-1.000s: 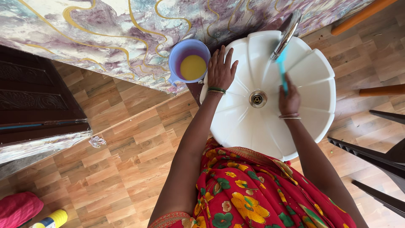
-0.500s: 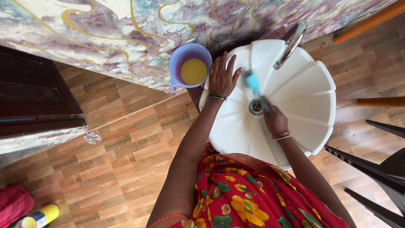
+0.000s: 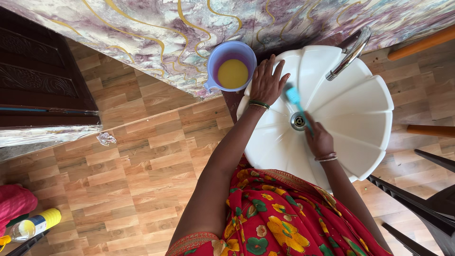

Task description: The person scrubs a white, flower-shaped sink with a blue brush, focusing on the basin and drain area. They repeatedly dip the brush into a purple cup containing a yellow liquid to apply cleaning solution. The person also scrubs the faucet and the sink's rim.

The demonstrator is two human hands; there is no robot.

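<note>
Brush: a blue brush (image 3: 295, 98) is lying across the inside of the white basin (image 3: 360, 114), upper right of the frame, its head just beside the left hand.
Right hand: the right hand (image 3: 319, 138) is gripping the brush handle, close to the drain (image 3: 298, 121).
Left hand: the left hand (image 3: 268, 83) is resting flat, fingers spread, on the basin's left rim.
Tap: a metal tap (image 3: 351, 51) is reaching over the basin's top edge.
Mug: a purple mug (image 3: 231, 66) with yellow liquid is standing just left of the basin.
Bottle: a bottle with a yellow cap (image 3: 33, 225) is lying at lower left.

mug (image 3: 231, 71) left of basin (image 3: 360, 109) | tap (image 3: 350, 52) at basin's far rim | brush (image 3: 296, 102) in basin, by drain (image 3: 298, 121) | bottle (image 3: 33, 225) on floor (image 3: 132, 166)
</note>
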